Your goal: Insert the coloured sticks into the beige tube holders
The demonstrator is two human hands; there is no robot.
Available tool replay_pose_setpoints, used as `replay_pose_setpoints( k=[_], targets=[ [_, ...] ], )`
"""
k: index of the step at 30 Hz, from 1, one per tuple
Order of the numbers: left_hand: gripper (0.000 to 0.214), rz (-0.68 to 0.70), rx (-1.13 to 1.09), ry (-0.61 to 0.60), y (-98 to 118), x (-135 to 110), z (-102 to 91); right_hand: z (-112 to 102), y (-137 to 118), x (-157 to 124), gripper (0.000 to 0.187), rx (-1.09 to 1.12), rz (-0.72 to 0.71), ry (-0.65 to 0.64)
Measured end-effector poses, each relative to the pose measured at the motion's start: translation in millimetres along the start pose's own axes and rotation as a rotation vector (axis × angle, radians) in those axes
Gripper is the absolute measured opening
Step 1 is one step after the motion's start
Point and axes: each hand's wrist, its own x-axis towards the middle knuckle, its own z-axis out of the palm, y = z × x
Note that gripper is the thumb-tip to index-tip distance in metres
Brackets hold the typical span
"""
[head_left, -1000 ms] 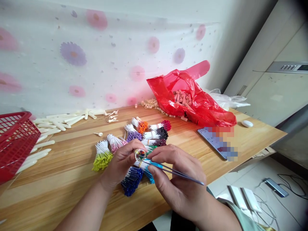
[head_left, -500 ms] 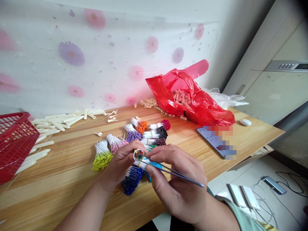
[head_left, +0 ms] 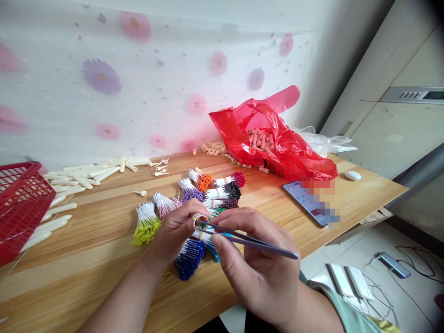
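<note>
Between the fingertips of my left hand (head_left: 175, 231) is a small pale round tube (head_left: 195, 219), its open end towards me with bits of several colours inside. My right hand (head_left: 267, 263) pinches metal tweezers (head_left: 267, 247), whose tips reach into the tube's opening. Under and around both hands lie rubber-banded bundles of white sticks with coloured tips: a yellow-green bundle (head_left: 147, 224), a dark blue bundle (head_left: 189, 259), an orange bundle (head_left: 201, 179) and a black bundle (head_left: 225, 190) among them. My fingers cover part of the tube and some bundles.
At the left a red basket (head_left: 21, 208) stands beside cream plastic tubes (head_left: 83, 178). Small cream pieces (head_left: 161, 169) lie further back. A red plastic bag (head_left: 277, 148) holds slotted pieces (head_left: 260, 138). To the right are a phone (head_left: 305, 203) and a white oval object (head_left: 353, 175).
The tweezers have tilted in my right hand, their rear end now higher and slightly further right. The tube in my left hand has turned a little. My hands stay in nearly the same place.
</note>
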Motion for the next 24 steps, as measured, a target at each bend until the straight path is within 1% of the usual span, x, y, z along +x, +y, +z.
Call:
replay_pose_setpoints(
  k=[5,9,12,15,20,24],
  targets=[
    [0.019,0.027,0.015,0.045,-3.2,-0.6,-0.8,1.0,-1.3,-2.1,0.021,-0.001,0.004,-0.001],
    [0.016,0.086,-0.018,0.081,-4.5,-0.3,0.5,0.6,-1.2,-3.7,0.021,-0.009,-0.022,0.012],
    [0.013,0.112,-0.035,0.077,-4.4,0.5,0.8,1.5,0.6,-4.2,0.022,-0.023,-0.03,0.011],
    [0.013,0.128,-0.023,0.08,-4.1,1.3,0.4,2.8,2.1,-3.8,0.022,-0.03,-0.068,0.01],
    [0.018,0.114,-0.014,0.07,-4.5,1.8,0.3,2.7,0.2,-2.6,0.021,-0.051,-0.123,-0.012],
    [0.017,0.128,-0.019,0.076,-3.8,1.7,0.6,2.4,-2.4,-2.8,0.02,-0.031,-0.127,0.034]
  ],
)
